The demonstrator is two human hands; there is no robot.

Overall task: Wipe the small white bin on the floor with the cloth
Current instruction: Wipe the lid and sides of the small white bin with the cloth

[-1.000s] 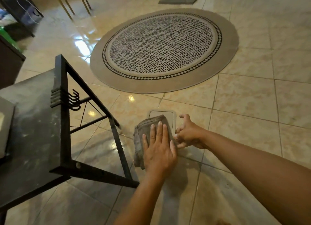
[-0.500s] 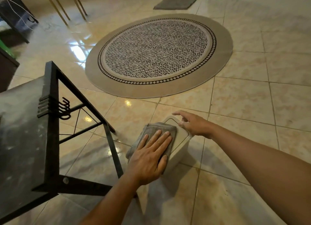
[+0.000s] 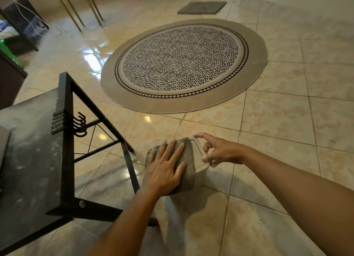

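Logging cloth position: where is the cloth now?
Head view, lower centre: the cloth lies on the bin, under the left hand.

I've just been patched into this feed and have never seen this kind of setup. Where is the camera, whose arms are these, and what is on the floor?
There is no machine: the one camera sits on a person's head, looking forward and down at their bare arms. The left hand lies flat on a grey cloth, pressing it onto a small white bin standing on the tiled floor. The right hand is open, fingers curled at the bin's right side; actual contact is hard to tell. A black metal-framed table stands to the left, and a round patterned rug lies farther away.
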